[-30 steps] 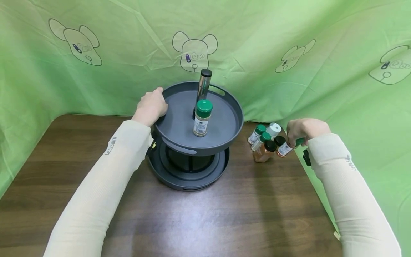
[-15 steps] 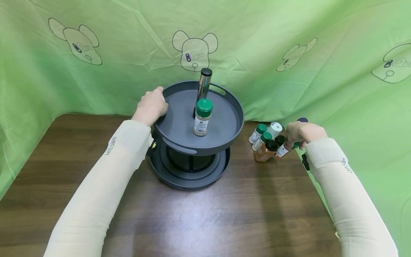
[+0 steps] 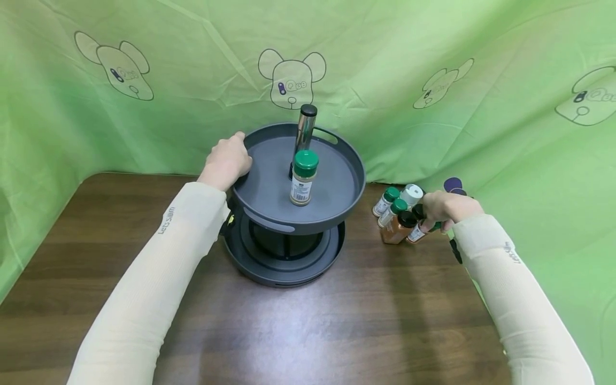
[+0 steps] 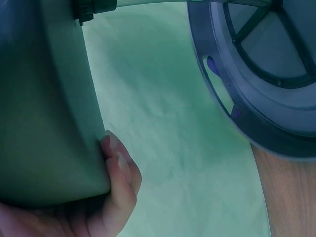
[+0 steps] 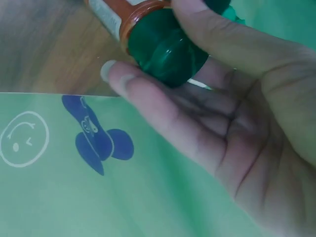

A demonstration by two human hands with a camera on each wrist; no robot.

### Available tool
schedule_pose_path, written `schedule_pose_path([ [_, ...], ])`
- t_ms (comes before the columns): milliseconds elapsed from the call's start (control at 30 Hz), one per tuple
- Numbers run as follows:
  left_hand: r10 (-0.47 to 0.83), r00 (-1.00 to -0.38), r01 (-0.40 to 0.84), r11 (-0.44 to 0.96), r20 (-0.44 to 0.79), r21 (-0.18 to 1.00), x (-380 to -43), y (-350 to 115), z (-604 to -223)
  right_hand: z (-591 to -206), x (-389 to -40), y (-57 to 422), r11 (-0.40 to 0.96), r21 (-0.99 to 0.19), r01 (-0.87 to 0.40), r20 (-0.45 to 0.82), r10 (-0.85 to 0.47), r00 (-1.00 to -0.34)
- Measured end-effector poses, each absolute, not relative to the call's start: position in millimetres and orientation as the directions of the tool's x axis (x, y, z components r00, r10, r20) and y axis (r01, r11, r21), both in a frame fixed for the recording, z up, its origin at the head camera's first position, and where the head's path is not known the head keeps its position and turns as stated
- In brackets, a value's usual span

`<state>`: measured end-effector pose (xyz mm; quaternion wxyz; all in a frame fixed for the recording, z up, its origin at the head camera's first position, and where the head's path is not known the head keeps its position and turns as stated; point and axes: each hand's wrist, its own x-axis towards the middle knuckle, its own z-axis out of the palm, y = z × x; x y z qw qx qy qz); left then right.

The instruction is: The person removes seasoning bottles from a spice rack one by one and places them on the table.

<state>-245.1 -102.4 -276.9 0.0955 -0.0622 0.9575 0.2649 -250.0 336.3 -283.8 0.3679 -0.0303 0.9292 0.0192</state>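
My left hand (image 3: 226, 158) grips the left rim of the upper tray (image 3: 260, 198) of a grey two-tier turntable rack. In the left wrist view its fingers (image 4: 122, 182) curl round the tray's edge. One green-capped spice jar (image 3: 302, 179) stands upright on that tray before the metal post (image 3: 305, 128). At the far right, my right hand (image 3: 448, 206) holds another green-capped spice jar (image 5: 160, 49) by its cap, thumb on one side and fingers on the other. This jar is tilted, its label end against a cluster of jars and partly hidden by the hand.
The lower tray (image 3: 284, 277) sits on the wooden table (image 3: 269, 337). Clustered at right are two green-capped jars, a white-capped jar (image 3: 412, 194), a square jar of reddish-brown spice (image 3: 395, 232) and another black-capped jar (image 3: 417, 211). A green printed cloth (image 3: 202, 107) hangs behind.
My right hand has shifted left and slightly down with its jar, closer to the cluster. A purple print on the cloth now shows behind it. The left hand stays on the tray rim.
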Motion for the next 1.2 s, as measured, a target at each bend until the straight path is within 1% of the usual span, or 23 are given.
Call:
schedule_pose_path([
  [267,-0.072,-0.978,-0.160,0.860,-0.195,0.485,-245,-105,-279,-293,-251,344,0.994,-0.031,-0.109,-0.644,-0.104,-0.758],
  [567,-0.065,-0.978,-0.156,0.857,-0.199,0.491,-245,-103,-278,-303,-247,350,0.983,-0.053,-0.175,-0.615,-0.170,-0.770],
  [933,-0.064,-0.977,-0.158,0.859,-0.204,0.487,-246,-104,-278,-316,-246,358,0.980,-0.118,-0.160,-0.597,-0.198,-0.777],
  [1033,-0.063,-0.977,-0.158,0.859,-0.206,0.487,-246,-103,-278,-320,-245,358,0.977,-0.116,-0.179,-0.577,-0.214,-0.788],
  [1200,-0.065,-0.976,-0.162,0.858,-0.209,0.487,-245,-102,-277,-323,-245,360,0.972,-0.082,-0.219,-0.549,-0.227,-0.804],
])
